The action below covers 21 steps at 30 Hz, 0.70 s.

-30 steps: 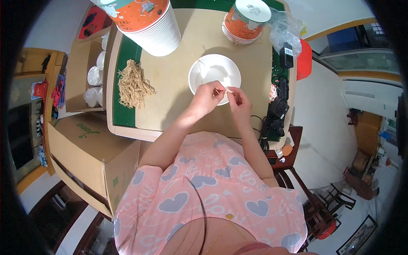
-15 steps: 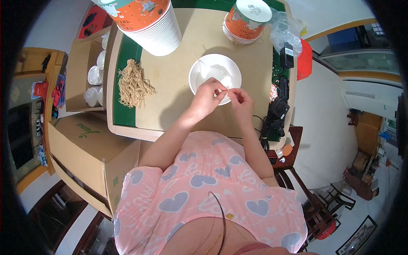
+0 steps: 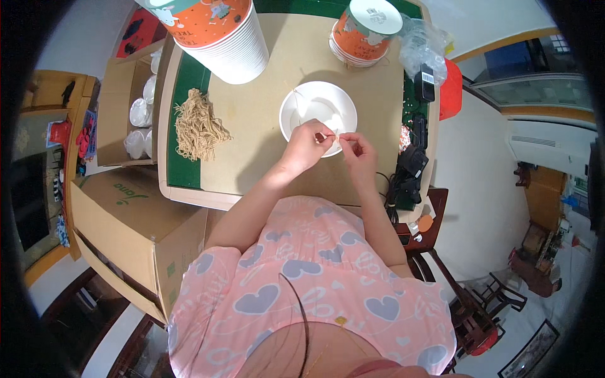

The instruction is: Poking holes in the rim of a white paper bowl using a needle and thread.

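A white paper tub (image 3: 288, 112) stands mouth up on the table before me, with a thin beige string (image 3: 297, 101) running over its far left rim. Above the tub's near rim, my left hand (image 3: 305, 148) pinches a thin bit of string between thumb and fingertips. Beside it, nearly touching, my right hand (image 3: 359, 152) is closed in a pinch on the string too. What lies right between the fingertips is small and hard to make out. To the left rests a heap of beige strings (image 3: 198, 126).
A tall stack of orange and white paper tubs (image 3: 230, 53) stands far left, a shorter stack (image 3: 362, 34) far right. Clear plastic bags (image 3: 422, 47), black cables and adapters (image 3: 409, 167) line the right edge. Cardboard boxes (image 3: 132, 208) stand left of the table.
My hands stay at the tub's near rim, with the fingertips shifted only slightly. A reddish bit between the fingertips no longer shows. The stacks and string heap have not moved.
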### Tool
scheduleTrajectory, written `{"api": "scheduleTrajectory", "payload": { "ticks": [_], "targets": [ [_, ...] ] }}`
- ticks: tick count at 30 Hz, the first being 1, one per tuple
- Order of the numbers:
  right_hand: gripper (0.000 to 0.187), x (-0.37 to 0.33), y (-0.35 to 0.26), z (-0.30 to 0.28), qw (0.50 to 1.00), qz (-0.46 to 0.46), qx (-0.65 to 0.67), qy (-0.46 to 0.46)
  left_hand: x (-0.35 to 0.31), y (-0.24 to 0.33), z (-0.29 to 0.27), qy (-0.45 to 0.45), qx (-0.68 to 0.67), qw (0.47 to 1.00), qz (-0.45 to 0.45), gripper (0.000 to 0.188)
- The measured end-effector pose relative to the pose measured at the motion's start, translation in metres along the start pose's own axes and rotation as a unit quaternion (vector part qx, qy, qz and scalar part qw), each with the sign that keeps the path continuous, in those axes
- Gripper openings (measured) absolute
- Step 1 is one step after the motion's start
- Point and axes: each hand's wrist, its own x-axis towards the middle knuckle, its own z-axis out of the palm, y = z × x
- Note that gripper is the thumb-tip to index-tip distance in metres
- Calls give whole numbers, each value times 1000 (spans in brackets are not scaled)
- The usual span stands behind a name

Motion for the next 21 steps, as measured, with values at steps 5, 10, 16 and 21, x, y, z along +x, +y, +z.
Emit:
{"api": "scheduleTrajectory", "payload": {
  "ticks": [5, 10, 16, 21],
  "targets": [
    [7, -2, -11, 1, 994, -67, -85, 3, -1, 1, 0, -2, -7, 1000, -10, 9],
    [10, -1, -6, 2, 997, -63, -52, 12, 0, -1, -1, -2, -7, 1000, -6, 9],
    [10, -2, -13, 2, 998, -52, -25, 0, -1, 2, -3, -4, -8, 1000, -18, 10],
    [9, 4, 2, 1, 999, -28, 19, 4, -2, 5, -2, -17, -19, 999, -32, 11]
  ]
}}
